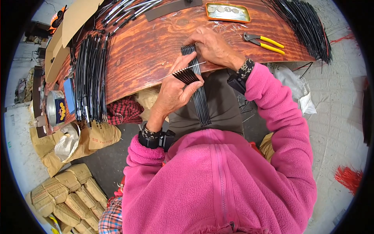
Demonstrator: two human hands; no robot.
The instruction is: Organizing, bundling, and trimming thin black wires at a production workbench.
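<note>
And there was the pink, a thick fleece jacket (183, 187), nubby all over, split by a long zip (223, 183) with a paler pink tape! Full sleeves matched it, left (146, 154) and right (286, 128). Then the wrists: a dark floral cuff (150, 133) on the left, its twin (246, 69) on the right, pale pattern on black, each backed by a black strap, the left one carrying a small black box (168, 140). The hands (171, 93) were bare, and dark, drab cloth (220, 105) covered the lap!

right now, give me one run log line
left hand: holding long thin black strips | right hand: at their far end | yellow-handled pliers: on brown wooden table
</note>
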